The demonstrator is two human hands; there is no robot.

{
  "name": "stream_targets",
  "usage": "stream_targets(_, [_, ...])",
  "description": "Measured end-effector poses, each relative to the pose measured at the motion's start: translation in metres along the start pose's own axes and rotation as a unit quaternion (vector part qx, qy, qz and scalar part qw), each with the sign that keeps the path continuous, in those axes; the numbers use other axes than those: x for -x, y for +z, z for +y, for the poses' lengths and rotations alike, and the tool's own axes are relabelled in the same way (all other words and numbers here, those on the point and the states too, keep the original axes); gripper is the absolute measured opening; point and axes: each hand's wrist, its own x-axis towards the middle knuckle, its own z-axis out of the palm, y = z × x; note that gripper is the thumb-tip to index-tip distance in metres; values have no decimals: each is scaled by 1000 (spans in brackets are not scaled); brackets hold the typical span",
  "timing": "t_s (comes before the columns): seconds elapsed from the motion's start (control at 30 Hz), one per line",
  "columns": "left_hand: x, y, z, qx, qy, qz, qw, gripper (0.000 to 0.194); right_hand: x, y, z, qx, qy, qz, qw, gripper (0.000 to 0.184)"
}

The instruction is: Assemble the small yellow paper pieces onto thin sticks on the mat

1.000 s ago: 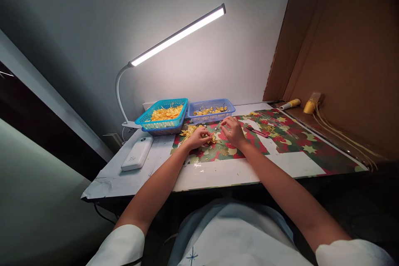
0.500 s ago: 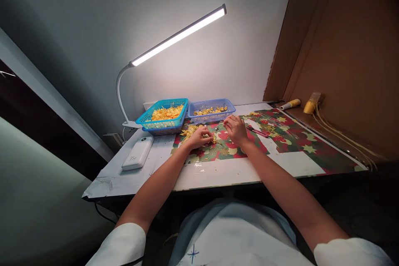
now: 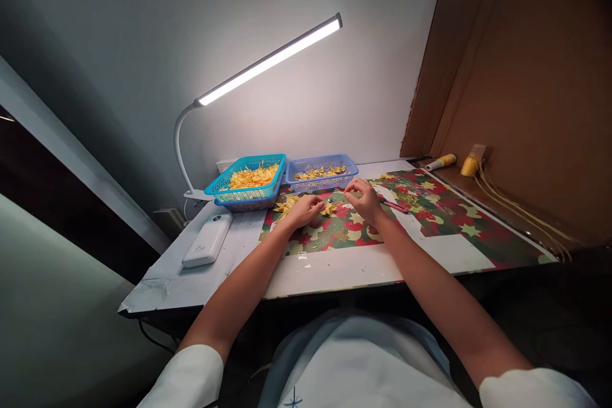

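White cloth with a blue star-like mark fills the bottom of the frame. On the white-topped table, left of centre, a white rectangular power bank shows "35" and an unclear letter. At centre, the left hand curls its fingers beside a yellow-petalled flower, which shows more plainly than half a second ago; whether they pinch it, I cannot tell. Right of it, the right hand bends thumb and fingers close together; anything between them cannot be made out. Beneath lies red-green star-patterned paper. Behind: turquoise and lavender plastic baskets, a lit bar lamp, a grey wall
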Motion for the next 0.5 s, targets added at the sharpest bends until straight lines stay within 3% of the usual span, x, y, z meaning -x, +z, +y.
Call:
stream_targets(0.13, [-16, 1, 7, -31, -49, -46, 997, 45, 1, -6, -9, -73, 13, -22, 997, 11])
stream_targets(0.3, [-32, 0, 18, -2, -46, -116, 992, 41, 2, -6, -7, -127, 71, -59, 988, 12])
stream_targets(0.43, [-39, -2, 23, -4, -28, -180, 983, 34, 1, -2, 0, -93, 117, -24, 988, 16])
stream_targets(0.5, [-39, -2, 23, 5, -25, -185, 982, 31, 2, 1, 2, -46, 106, -53, 992, 15])
